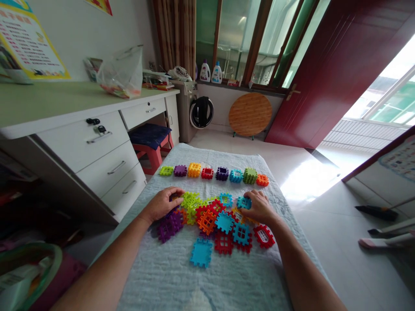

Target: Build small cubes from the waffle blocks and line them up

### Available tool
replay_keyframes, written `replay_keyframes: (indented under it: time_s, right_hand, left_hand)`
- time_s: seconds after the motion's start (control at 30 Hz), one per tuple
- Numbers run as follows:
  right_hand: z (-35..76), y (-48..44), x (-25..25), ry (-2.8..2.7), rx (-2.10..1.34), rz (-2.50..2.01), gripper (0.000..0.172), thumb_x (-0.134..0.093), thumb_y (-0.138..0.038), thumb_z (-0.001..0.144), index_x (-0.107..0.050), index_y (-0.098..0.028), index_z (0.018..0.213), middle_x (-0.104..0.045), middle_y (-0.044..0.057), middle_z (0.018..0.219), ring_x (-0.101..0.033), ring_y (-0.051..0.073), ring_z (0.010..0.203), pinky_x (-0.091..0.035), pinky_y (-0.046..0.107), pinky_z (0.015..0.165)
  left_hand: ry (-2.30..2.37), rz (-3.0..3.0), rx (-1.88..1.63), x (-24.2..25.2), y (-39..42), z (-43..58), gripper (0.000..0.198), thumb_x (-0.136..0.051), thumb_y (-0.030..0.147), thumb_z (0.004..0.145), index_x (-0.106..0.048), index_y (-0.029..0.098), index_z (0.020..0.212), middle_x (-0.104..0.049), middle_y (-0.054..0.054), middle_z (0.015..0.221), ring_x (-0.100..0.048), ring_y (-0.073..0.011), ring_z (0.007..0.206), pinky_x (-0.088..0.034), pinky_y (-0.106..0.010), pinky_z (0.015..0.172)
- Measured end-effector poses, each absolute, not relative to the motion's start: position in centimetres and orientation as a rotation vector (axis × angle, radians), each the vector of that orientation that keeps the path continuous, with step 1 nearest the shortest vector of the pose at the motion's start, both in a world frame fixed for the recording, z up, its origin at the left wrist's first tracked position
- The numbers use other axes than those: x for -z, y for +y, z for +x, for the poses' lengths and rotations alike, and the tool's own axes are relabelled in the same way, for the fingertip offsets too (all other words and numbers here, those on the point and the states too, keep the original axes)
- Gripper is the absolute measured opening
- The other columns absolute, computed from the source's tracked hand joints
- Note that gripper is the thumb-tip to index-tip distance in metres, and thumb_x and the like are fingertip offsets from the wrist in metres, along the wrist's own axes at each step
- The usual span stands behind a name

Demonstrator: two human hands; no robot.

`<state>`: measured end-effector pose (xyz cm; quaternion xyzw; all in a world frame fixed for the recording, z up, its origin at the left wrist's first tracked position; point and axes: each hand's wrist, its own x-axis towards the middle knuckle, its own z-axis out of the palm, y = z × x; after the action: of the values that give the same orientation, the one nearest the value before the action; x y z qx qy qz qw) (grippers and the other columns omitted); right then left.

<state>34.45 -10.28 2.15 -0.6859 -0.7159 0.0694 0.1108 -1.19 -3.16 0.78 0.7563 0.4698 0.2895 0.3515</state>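
Head view: tile pile between left hand, grip unclear, and right hand pinching blue tile.

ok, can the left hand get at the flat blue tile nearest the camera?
Likely yes: nothing covers the blue tile; the left hand would just have to come round the purple pieces between them.

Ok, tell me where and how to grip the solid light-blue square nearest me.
Probably pinch the light-blue square by its toothed left and right edges, coming from the near side. It seems to lie flat, its closed middle offers no window to hook, and the pile of pieces sits just beyond its far edge.
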Motion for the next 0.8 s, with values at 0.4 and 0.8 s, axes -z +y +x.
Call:
replay_keyframes:
  time_s: [0.4, 0.8]
  right_hand:
    - [34.9, -3.1, -7.2, -2.089, 0.013, -1.883, 0.045, -0.063, -0.034, 0.062, -0.058, -0.025, 0.106, -0.052, 0.006, 0.110, -0.041, 0.030, 0.104, -0.032, 0.044, 0.089]
    - [35.7, 2.4, -6.6, -2.284, -0.119, -2.029, 0.047, -0.065, -0.034, 0.063, -0.061, -0.026, 0.109, -0.049, 0.007, 0.123, -0.037, 0.030, 0.113, -0.027, 0.043, 0.093]
  left_hand:
    - [1.224, 2.033, -0.748, -0.8, -3.1, -1.4, 0.031, -0.057, 0.041, 0.076, -0.065, 0.021, 0.098, -0.067, -0.006, 0.102, -0.062, -0.0231, 0.095, -0.048, -0.034, 0.089]
    - [1.229, 2.076, -0.750, -0.9, -3.1, -1.3, 0.025, -0.058, 0.034, 0.078, -0.064, 0.019, 0.097, -0.066, -0.005, 0.101, -0.061, -0.0207, 0.095, -0.046, -0.032, 0.089]
